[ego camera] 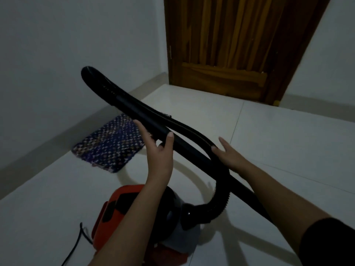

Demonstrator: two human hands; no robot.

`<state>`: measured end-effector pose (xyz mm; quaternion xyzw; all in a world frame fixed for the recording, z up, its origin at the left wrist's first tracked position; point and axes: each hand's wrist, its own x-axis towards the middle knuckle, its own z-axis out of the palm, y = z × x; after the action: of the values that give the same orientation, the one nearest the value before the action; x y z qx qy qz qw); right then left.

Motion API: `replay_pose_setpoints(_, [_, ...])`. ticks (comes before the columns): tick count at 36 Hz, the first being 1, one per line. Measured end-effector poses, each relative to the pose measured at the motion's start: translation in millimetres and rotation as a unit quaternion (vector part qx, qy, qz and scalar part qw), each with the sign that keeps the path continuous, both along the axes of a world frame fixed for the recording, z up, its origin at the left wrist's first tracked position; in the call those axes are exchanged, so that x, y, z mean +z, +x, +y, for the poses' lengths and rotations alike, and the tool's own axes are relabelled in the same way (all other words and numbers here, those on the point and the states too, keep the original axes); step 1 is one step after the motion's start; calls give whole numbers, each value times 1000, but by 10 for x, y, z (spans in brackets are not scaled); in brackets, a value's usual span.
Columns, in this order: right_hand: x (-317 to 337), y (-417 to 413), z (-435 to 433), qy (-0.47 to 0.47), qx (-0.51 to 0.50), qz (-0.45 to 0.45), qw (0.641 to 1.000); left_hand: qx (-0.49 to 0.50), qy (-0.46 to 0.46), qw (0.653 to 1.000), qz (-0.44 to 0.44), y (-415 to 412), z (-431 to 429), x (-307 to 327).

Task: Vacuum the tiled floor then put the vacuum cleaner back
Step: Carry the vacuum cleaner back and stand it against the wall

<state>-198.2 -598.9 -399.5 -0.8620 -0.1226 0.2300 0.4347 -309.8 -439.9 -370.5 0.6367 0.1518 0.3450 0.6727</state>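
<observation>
Left fingers (142, 129) curl round the far side of the wand (192, 148), thumb clamped over the near side. That's a firm grip from the left hand (160, 158)! Right fingers (223, 144) lie straight, pinching nothing, laid against the hose (221, 191) where it crosses the wand, so the right hand (232, 158) only touches.

The pale tiled floor (269, 131) spreads from 7 o'clock right round to 3. White wall (76, 45) fills 9 to 11 o'clock, with more at 2. The wooden door (240, 45) stands at 12 to 1 o'clock.

Down at 6 o'clock sits the vacuum (119, 204), red and black, on the floor and partly behind the left forearm. The wand is up off the floor, slanting from 10 o'clock down to 4. The hose loops over at 10 o'clock, runs along the wand, then bends down into the vacuum.

A purple patterned mat (109, 144) lies at 9 o'clock, near the wall. A black cord (76, 244) trails at 7 o'clock.
</observation>
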Motion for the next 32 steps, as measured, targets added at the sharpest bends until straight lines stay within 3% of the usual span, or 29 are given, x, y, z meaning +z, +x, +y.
replay_pose_setpoints(2, [-57,-55,-29,7,29,54,998,-1,11,1000,1,-24,-7,-19])
replay_pose_setpoints(11, [-61,-340,-170,202,10,-51,978,-19,10,1000,-3,-31,-184,-142])
replay_pose_setpoints(17, [-8,-432,-205,109,72,-134,982,-56,-5,998,-9,21,-223,-200])
replay_pose_setpoints(27, [3,-488,179,36,-8,-184,982,-72,-26,997,4,126,-23,-112])
replay_pose_setpoints(32, [-12,-558,336,35,-28,-255,966,-78,-43,996,0,127,103,-121])
